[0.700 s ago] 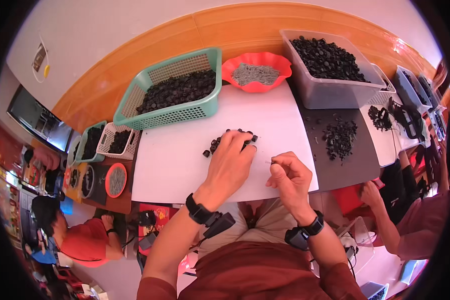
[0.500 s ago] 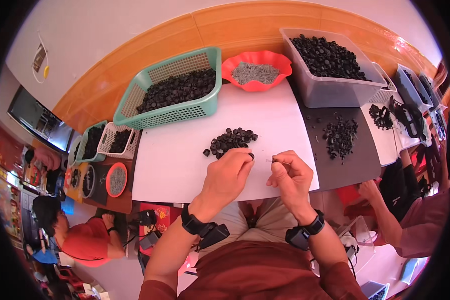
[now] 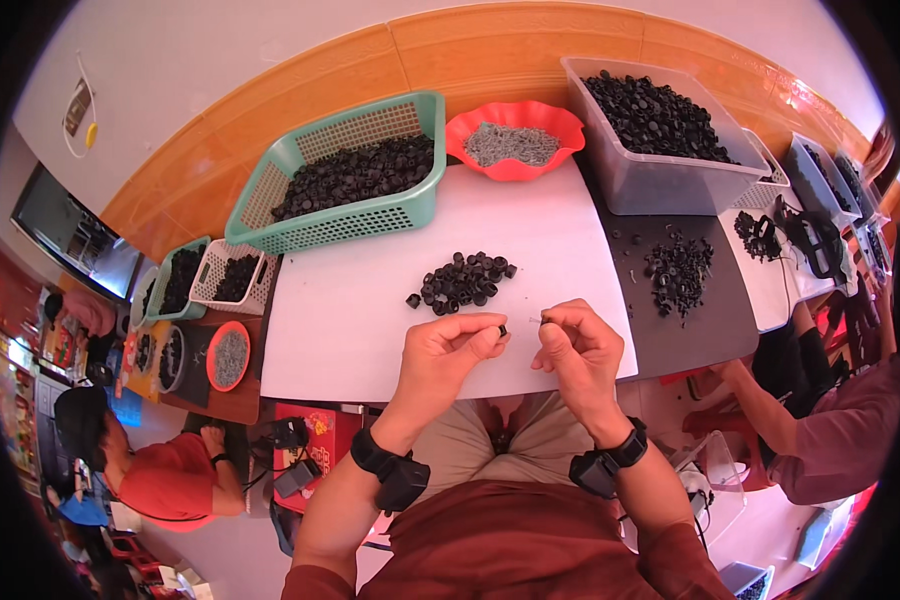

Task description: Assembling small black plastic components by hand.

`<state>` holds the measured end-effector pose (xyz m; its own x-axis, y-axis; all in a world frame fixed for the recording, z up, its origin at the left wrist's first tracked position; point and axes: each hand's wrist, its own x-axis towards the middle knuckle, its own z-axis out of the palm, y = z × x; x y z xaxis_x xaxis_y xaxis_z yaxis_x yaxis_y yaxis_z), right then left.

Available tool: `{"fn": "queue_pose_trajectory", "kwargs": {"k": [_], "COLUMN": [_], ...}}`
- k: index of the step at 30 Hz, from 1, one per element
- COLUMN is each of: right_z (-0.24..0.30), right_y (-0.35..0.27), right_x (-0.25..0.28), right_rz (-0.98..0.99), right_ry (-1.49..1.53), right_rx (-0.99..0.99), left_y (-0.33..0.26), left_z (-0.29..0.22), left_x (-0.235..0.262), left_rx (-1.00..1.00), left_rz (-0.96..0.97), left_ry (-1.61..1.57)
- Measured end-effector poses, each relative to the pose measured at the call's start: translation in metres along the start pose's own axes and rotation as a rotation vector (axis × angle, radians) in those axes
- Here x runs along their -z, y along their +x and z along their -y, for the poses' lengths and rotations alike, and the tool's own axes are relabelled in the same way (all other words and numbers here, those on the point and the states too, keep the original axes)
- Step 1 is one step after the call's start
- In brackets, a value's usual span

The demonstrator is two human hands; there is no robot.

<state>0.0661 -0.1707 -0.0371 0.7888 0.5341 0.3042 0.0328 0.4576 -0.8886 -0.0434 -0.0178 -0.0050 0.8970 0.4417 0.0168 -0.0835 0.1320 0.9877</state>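
Take the gap between the two hands as the middle of the clock. The step in hand looks like holding two small pieces up face to face; the next move would call for steady fingertips and careful lining up, as both are tiny. At nine o'clock the left hand [image 3: 440, 352] is closed to a pinch, thumb and forefinger gripping a black cap [image 3: 503, 331], the other fingers curled in. At three o'clock the right hand [image 3: 585, 345] pinches what seems a thin pin [image 3: 536, 320], its end poking toward the left; the fingertips hide the rest, so I cannot tell its full shape. The two pieces are near each other but apart, just above the desk [image 3: 340, 325]. At ten o'clock lies a pile of black caps [image 3: 462, 284], with a green basket [image 3: 410, 212] of more beyond it. A red bowl [image 3: 515, 172] of thin grey pieces stands at twelve, a clear bin [image 3: 670, 190] at one.
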Motion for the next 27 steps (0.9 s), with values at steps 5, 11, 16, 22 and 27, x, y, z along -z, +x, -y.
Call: {"fn": "queue_pose_trajectory", "kwargs": {"k": [5, 11, 16, 22, 27], "right_z": [0.000, 0.000, -0.005, -0.002, -0.001], "right_y": [0.000, -0.002, -0.003, 0.000, -0.001], "right_x": [-0.003, -0.005, -0.010, -0.017, -0.019], "right_rz": [0.007, 0.066, 0.026, -0.003, -0.002], "right_ry": [-0.036, -0.201, -0.293, -0.397, -0.374], "right_rx": [0.019, 0.111, 0.251, 0.387, 0.375], "left_y": [-0.003, -0.005, -0.011, -0.015, -0.017], "left_z": [-0.002, 0.003, 0.003, 0.007, 0.007], "left_x": [0.005, 0.007, -0.005, -0.013, -0.010], "left_rx": [0.093, 0.155, 0.213, 0.206, 0.227], "left_rz": [0.029, 0.020, 0.063, 0.136, 0.131], "left_ry": [-0.172, -0.384, -0.464, -0.607, -0.650]}}
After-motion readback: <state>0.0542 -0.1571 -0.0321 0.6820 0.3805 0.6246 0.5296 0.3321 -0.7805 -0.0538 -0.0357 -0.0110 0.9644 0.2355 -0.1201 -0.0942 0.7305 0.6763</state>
